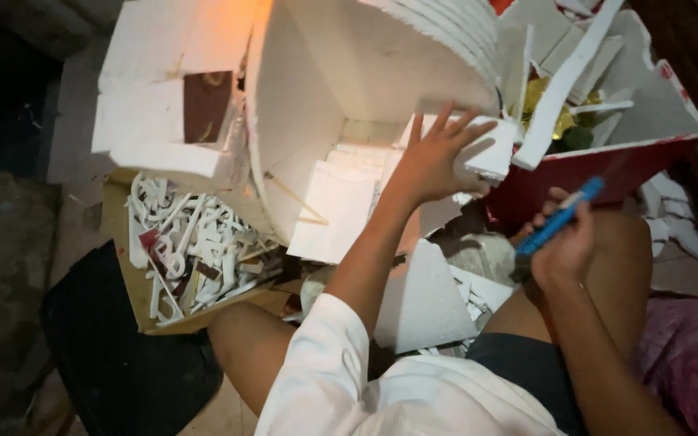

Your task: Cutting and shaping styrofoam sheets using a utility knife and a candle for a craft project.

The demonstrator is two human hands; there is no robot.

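My left hand (438,157) lies flat with fingers spread on a white foam block (490,149), pressing it against the large white foam model (325,97) in front of me. Small white foam steps (341,202) sit inside that model, just left of my wrist. My right hand (563,242) rests over my right knee and is closed around a blue utility knife (559,218), whose tip points up and to the right.
A cardboard tray (123,234) of several cut white foam letters lies at the left. A red box (599,165) of foam strips and offcuts stands at the right. Loose foam slabs (422,303) lie between my knees. A dark bag (115,355) sits lower left.
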